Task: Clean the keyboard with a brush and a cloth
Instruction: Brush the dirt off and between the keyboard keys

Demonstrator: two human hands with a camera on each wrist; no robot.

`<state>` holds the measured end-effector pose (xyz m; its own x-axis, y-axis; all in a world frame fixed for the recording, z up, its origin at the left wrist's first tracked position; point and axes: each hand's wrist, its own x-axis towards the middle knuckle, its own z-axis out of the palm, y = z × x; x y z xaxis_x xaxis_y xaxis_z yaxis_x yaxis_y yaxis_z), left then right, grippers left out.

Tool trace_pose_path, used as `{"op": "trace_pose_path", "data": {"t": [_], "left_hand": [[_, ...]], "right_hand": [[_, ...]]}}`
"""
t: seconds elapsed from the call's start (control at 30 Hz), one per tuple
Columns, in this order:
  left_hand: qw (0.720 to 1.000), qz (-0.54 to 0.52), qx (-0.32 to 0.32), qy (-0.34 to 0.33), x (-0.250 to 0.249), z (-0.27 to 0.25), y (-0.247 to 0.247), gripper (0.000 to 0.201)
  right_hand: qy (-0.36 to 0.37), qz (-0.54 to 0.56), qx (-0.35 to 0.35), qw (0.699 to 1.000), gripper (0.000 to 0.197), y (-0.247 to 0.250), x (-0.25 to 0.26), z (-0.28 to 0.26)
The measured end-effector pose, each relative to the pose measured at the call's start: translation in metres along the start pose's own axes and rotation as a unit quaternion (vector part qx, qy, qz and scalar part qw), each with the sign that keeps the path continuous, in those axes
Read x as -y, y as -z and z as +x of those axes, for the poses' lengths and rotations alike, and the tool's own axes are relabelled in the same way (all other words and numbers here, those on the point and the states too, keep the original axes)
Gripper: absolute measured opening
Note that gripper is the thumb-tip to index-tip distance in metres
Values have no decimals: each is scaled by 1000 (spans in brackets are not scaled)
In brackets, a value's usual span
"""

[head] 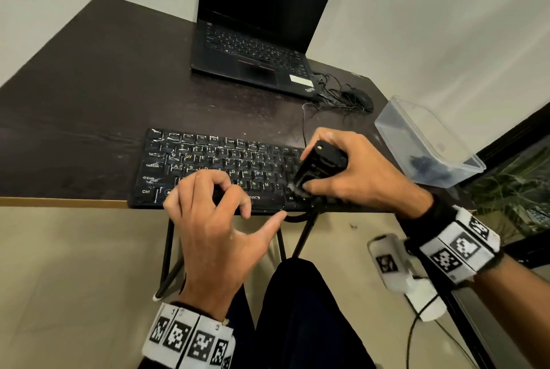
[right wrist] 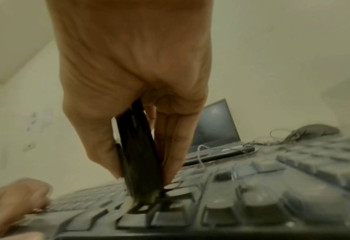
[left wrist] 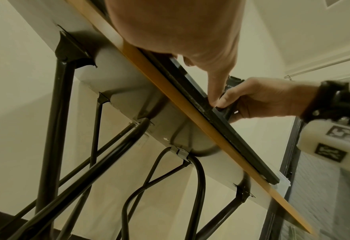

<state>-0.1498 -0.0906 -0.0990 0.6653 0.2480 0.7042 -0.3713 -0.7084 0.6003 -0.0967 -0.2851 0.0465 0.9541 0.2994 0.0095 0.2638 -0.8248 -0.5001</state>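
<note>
A black keyboard (head: 208, 160), speckled with white dust, lies at the front edge of the dark table (head: 89, 101). My right hand (head: 336, 181) grips a black brush (head: 320, 165) and holds it upright, bristles down on the lower right keys. The right wrist view shows the brush (right wrist: 137, 154) between thumb and fingers, its bristles splayed on the keyboard (right wrist: 262, 203). My left hand (head: 250, 203) rests bent fingertips on the bottom key rows, and its thumb lies straight along the front edge of the keyboard (left wrist: 221, 123). No cloth is plainly seen.
An open black laptop (head: 262, 35) stands at the back of the table. A mouse (head: 360, 99) with a tangled cable lies to its right. A clear plastic box (head: 422, 142) with something dark inside sits at the right edge. Black table legs (left wrist: 54, 129) stand below.
</note>
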Motion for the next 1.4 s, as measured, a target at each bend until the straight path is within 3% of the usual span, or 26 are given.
{"op": "trace_pose_path", "data": {"t": [0.07, 0.2, 0.33, 0.47, 0.6, 0.73, 0.9, 1.03, 1.23, 1.4], "left_hand": [[1000, 0, 2, 0, 0, -1, 0, 53], [1000, 2, 2, -6, -2, -1, 0, 53], [1000, 2, 4, -1, -1, -1, 0, 53], [1000, 7, 10, -1, -1, -1, 0, 56], [1000, 8, 10, 1, -1, -1, 0, 54], [1000, 11, 10, 1, -2, 0, 1, 55], [1000, 10, 15, -2, -1, 0, 1, 54], [1000, 8, 11, -2, -1, 0, 0, 54], [1000, 3, 6, 3, -2, 0, 1, 54], [1000, 0, 4, 1, -2, 1, 0, 53]], "right_hand": [[-9, -7, -21, 1000, 31, 2, -3, -1], [32, -27, 18, 999, 30, -4, 3, -9], [0, -63, -42, 997, 31, 8, -10, -4], [40, -15, 37, 998, 32, 5, -8, -22], [13, -44, -32, 998, 33, 16, -23, -16], [59, 9, 38, 998, 35, 7, -15, -27], [44, 10, -6, 999, 32, 8, -15, -13], [107, 39, 68, 991, 34, -4, 0, -16], [117, -8, 36, 992, 29, -6, 6, 5], [129, 19, 78, 988, 32, -10, 15, 8]]}}
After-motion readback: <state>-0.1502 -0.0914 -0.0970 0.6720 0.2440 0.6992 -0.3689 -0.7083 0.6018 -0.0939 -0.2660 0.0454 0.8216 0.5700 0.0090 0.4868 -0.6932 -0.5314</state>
